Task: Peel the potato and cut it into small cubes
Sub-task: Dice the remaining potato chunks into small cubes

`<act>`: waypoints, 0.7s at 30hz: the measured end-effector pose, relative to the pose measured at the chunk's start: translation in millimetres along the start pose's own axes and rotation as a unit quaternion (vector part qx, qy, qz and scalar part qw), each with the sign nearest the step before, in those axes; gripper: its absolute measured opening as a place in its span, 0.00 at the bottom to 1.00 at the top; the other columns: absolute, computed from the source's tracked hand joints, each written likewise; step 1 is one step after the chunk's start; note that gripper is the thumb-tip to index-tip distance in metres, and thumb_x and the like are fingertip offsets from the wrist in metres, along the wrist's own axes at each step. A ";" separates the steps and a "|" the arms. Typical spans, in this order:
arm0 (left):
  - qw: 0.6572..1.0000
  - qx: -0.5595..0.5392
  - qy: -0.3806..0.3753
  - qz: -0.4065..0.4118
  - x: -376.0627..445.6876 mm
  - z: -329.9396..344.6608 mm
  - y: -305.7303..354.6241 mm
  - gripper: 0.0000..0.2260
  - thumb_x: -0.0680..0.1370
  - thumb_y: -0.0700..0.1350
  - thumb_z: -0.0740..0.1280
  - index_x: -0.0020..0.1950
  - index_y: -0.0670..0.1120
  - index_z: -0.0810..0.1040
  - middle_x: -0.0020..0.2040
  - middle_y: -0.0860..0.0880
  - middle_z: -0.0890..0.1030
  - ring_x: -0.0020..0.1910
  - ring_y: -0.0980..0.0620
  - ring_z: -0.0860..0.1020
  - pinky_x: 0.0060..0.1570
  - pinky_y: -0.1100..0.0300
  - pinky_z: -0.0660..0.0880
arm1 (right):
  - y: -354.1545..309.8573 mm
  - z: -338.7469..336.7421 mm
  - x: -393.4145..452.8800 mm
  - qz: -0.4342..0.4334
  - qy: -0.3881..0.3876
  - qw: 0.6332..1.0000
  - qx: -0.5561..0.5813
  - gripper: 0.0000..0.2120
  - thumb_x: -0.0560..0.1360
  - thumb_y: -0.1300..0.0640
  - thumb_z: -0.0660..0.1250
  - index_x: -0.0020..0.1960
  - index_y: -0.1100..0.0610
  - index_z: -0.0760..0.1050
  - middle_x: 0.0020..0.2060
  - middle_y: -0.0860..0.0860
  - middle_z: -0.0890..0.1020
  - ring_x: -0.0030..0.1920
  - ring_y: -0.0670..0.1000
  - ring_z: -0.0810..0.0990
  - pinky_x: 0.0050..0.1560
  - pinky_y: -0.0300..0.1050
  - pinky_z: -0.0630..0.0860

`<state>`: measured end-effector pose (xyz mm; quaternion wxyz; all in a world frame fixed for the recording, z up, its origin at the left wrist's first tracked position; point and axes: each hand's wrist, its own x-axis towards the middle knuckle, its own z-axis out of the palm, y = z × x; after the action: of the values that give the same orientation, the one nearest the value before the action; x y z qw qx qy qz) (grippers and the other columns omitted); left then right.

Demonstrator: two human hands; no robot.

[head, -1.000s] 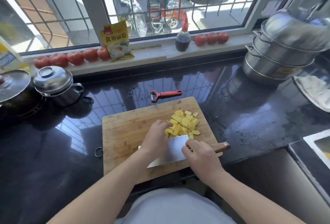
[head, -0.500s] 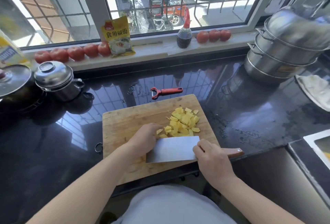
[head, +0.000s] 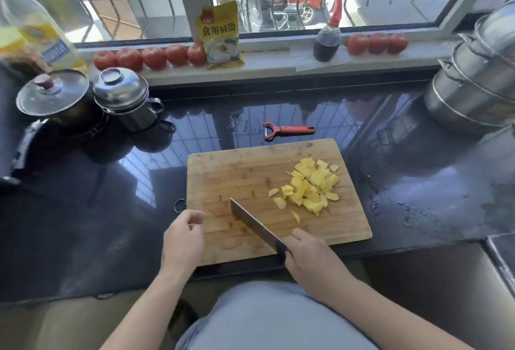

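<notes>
Right hand [head: 309, 256] wrapped around a handle, left hand [head: 182, 238] empty, fingers [head: 195, 217] seemingly loosely curled.

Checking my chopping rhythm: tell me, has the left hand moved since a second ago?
Yes. The left hand has drawn back off the cleaver, toward the cutting board's near-left edge, away from the potato pieces.

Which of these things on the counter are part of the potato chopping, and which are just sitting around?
Part of the job:
potato pieces, piled on the cutting board
knife, gripped by the right hand
left hand, holding nothing
peeler, lying behind the board

Just lying about:
tomatoes on the sill
yellow packet
sauce bottle
lidded pots
stacked steamer
</notes>
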<state>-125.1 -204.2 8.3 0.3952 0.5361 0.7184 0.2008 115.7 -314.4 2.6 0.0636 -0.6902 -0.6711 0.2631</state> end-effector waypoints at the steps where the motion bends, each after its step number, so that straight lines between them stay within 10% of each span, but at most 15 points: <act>1: 1.000 0.016 -0.009 0.002 -2.4 4.2 -3.4 0.15 0.79 0.35 0.59 0.52 0.53 0.80 0.53 0.54 0.83 0.56 0.50 0.79 0.54 0.54 0.75 | 3.7 -2.4 -0.5 0.005 0.009 1.000 0.000 0.08 0.81 0.58 0.58 0.49 0.52 0.75 0.43 0.47 0.71 0.39 0.56 0.75 0.42 0.57 0.77; 21: 0.941 0.294 -0.111 0.127 -4.2 26.9 -4.3 0.20 0.83 0.40 0.56 0.73 0.51 0.74 0.70 0.54 0.75 0.69 0.51 0.73 0.67 0.55 0.70 | 50.6 -65.2 22.0 0.119 0.166 0.978 0.044 0.07 0.80 0.58 0.63 0.43 0.52 0.74 0.41 0.47 0.74 0.42 0.54 0.75 0.43 0.52 0.75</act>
<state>-106.2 -213.2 -9.6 0.2685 0.7339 0.6231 -0.0323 189.2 -280.5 29.8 0.1726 -0.7955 -0.5520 0.1805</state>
